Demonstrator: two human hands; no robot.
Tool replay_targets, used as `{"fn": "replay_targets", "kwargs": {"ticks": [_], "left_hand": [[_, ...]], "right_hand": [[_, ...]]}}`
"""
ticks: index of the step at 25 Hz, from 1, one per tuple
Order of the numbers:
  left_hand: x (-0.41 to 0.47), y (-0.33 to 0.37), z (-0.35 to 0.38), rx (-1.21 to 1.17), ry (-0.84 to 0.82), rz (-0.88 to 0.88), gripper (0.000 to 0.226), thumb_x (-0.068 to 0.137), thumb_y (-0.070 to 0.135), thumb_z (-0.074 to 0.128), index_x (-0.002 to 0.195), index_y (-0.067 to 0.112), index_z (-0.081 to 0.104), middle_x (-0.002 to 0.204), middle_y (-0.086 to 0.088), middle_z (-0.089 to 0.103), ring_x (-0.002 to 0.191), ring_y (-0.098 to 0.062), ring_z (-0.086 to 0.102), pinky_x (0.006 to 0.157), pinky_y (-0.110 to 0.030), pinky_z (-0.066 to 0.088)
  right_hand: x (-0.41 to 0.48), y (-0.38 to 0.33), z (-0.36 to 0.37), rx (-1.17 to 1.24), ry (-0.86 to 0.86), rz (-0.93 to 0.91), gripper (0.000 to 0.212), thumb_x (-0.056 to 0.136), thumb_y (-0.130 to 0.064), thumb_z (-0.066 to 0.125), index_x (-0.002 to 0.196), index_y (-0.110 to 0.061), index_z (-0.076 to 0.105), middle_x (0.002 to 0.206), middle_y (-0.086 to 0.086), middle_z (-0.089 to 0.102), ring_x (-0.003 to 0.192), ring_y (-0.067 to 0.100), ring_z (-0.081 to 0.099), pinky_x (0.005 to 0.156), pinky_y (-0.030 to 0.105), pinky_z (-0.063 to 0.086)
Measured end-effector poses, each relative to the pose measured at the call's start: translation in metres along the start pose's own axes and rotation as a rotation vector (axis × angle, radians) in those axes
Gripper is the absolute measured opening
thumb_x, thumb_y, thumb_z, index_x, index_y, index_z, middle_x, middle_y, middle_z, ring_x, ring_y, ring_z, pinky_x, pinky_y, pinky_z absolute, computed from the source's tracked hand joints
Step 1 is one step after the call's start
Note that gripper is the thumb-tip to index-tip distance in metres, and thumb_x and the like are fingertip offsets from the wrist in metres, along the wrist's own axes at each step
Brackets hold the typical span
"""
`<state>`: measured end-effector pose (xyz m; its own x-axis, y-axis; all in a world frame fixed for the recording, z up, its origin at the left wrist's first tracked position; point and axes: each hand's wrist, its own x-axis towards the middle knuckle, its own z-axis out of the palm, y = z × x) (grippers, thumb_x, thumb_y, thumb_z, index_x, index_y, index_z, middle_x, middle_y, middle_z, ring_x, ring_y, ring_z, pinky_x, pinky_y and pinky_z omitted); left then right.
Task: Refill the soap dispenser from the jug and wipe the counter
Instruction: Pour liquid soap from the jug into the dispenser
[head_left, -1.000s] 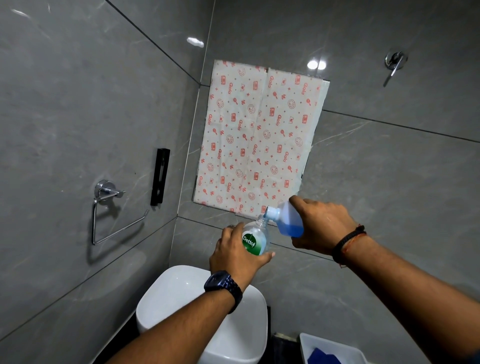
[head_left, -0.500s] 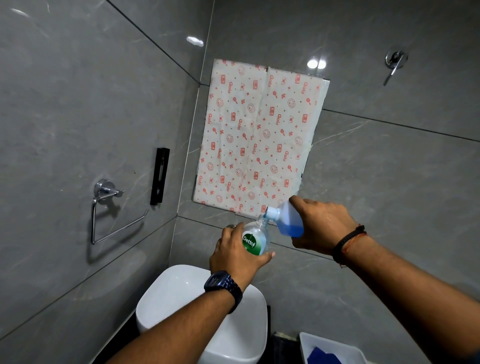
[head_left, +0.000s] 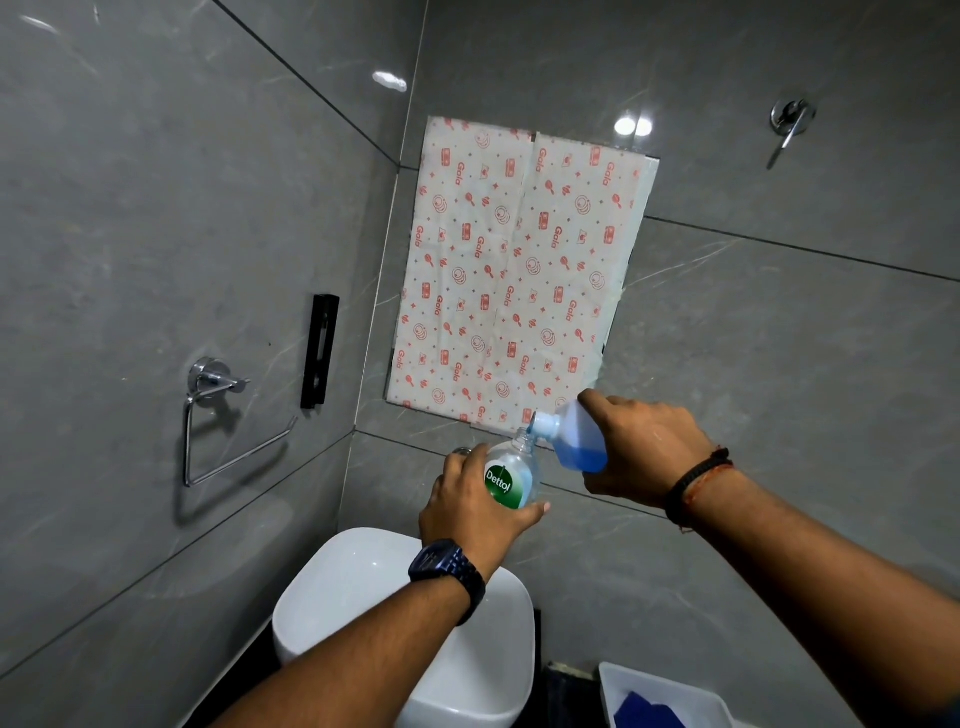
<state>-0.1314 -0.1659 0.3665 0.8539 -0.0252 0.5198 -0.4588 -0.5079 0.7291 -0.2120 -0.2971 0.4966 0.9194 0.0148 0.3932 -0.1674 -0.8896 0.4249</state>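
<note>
Grey tiled walls surround one white basin below both hands. Left hand wraps closed around the one clear soap dispenser, held upright. Right hand grips the one tilted jug, its spout touching the dispenser's open neck, just right of it.

Bare forearms; dark wristwatch on left wrist, black-and-orange thread bracelet (right wrist).

Grey marble-look wall tiles meeting at a corner, glossy with ceiling-light glare; printed paper sheet taped up, chrome towel ring and black bracket left, white basin below.
</note>
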Motion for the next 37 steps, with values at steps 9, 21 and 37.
{"fn": "replay_targets", "kwargs": {"ticks": [9,21,37], "left_hand": [[-0.0005,0.0012,0.0015,0.0,-0.007,-0.005,0.091,0.049,0.073,0.072,0.125,0.034,0.041,0.122,0.005,0.051,0.101,-0.016,0.054,0.069,-0.03,0.051],[0.0003,0.0004,0.005,0.006,-0.005,-0.012,0.091,0.048,0.074,0.071,0.124,0.034,0.041,0.122,0.006,0.051,0.1,-0.016,0.054,0.069,-0.03,0.052],[0.0002,0.0004,0.0086,0.005,-0.007,-0.018,0.091,0.047,0.074,0.071,0.123,0.035,0.04,0.124,0.005,0.05,0.101,-0.017,0.054,0.07,-0.032,0.054]], "right_hand": [[-0.0001,0.0009,0.0,-0.003,0.0,0.004,0.071,0.075,-0.041,0.07,0.13,-0.025,0.028,0.126,0.004,0.057,0.091,0.024,0.062,0.07,0.035,0.056],[0.0007,0.0017,0.0014,-0.009,-0.002,-0.001,0.071,0.076,-0.04,0.07,0.13,-0.024,0.027,0.129,0.005,0.056,0.094,0.025,0.062,0.073,0.037,0.057],[-0.0019,0.0025,-0.001,-0.007,-0.001,0.002,0.07,0.077,-0.04,0.07,0.13,-0.024,0.028,0.126,0.005,0.057,0.092,0.025,0.061,0.072,0.036,0.056]]}}
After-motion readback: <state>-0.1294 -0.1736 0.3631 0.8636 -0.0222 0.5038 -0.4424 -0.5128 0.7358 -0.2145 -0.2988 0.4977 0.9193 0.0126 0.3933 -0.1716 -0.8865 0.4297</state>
